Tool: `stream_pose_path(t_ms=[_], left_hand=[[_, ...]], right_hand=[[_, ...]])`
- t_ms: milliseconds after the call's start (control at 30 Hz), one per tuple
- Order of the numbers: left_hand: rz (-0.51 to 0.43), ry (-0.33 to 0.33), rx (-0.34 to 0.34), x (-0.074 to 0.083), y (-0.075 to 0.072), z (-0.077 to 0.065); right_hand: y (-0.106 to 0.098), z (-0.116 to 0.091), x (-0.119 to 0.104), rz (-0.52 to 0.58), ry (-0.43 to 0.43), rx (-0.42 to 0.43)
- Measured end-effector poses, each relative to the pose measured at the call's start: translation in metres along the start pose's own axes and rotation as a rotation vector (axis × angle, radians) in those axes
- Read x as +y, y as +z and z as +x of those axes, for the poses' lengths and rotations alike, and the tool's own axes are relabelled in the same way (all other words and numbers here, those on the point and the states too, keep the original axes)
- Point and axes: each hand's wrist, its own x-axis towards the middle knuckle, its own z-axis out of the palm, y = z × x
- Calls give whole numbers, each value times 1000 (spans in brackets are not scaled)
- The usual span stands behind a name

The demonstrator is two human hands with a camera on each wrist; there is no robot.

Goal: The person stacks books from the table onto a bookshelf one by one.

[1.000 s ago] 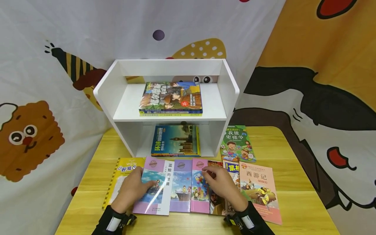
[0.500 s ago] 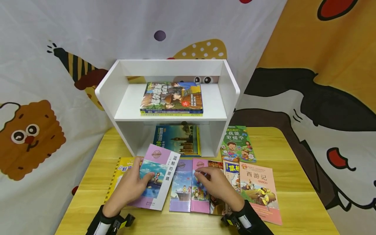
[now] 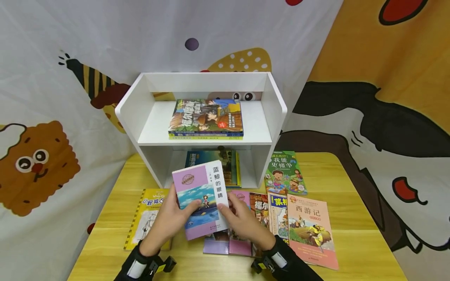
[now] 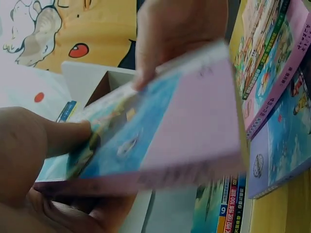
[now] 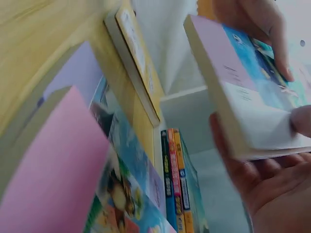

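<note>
A paperback book point(image 3: 197, 191) with a lilac cover, a sea picture and a white title strip is tilted up in front of the shelf's lower level. My left hand point(image 3: 172, 216) grips its left edge, thumb across the cover and fingers behind. On the opposite side my right hand point(image 3: 246, 222) holds the white edge, its thumb on the front. The left wrist view shows the left thumb pressed on the picture of the book point(image 4: 204, 111), blurred by motion. From the right wrist, the page edges of the book point(image 5: 238, 68) face the right palm point(image 5: 282, 199).
A white two-level shelf point(image 3: 204, 143) stands behind, with a stack of books point(image 3: 207, 117) on top and more books point(image 3: 233, 168) below. A yellow spiral-bound book point(image 3: 140, 218) lies left; purple point(image 3: 216, 248), salmon point(image 3: 313, 230) and green books point(image 3: 286, 173) lie right on the wooden table point(image 3: 351, 218).
My left hand has lifted the lilac book off the table and brought it rightward and up. My right hand has moved left from over the pink book and taken hold of the lilac book's right edge.
</note>
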Motion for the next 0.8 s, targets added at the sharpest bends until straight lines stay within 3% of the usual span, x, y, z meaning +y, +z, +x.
stream_pose_path(t_ms=[167,267,400,467,567,667,800], left_hand=[[64,64,-37,7,-11,3],[127,141,3,10,-19,7],[268,254,43,10,-24,12],[323,304,18,9,-24,14],[309,367,-39,6,-21,16],[253,413,-41,-1,-19,17],[199,446,37,-14,-17,19]], right_hand=[[-18,-2,-22,36,-70,82],[-34,-1,-29,-9,-124,128],[-53,3,-26,-184,-228,115],[-60,6,-24,-281,-302,73],[-66,12,-25,-363,-376,32],[-70,15,-29,-344,-329,69],[-73,10,-35,-213,-197,185]])
